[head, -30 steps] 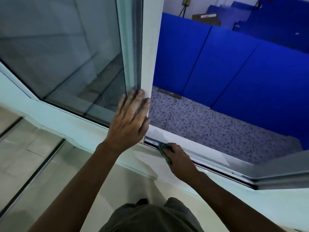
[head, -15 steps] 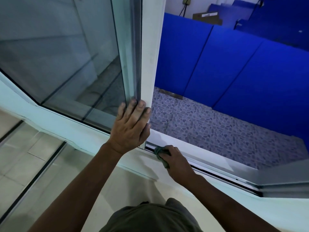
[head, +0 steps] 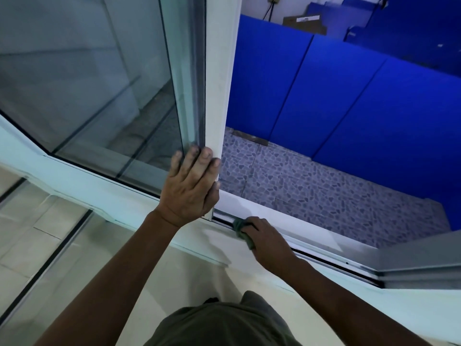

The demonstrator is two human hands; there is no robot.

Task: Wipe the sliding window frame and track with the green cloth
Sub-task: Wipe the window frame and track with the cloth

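Note:
The white sliding sash [head: 219,78] stands partly open, with its glass pane [head: 89,78] to the left. My left hand [head: 192,188] lies flat against the sash's lower edge, fingers spread upward. Just right of it, my right hand [head: 269,242] presses the crumpled green cloth [head: 240,227] into the bottom track [head: 331,259]. Only a small fold of the cloth shows past the fingers. The cloth sits close to the foot of the sash.
Beyond the opening lie a pebble-patterned floor [head: 324,191] and blue padded panels [head: 349,91]. A grey metal frame piece [head: 421,260] closes the track's right end. Below the sill are a pale wall and a tiled floor [head: 37,236].
My right hand has slid the cloth leftward along the track, nearer the sash. The left hand has stayed on the sash edge.

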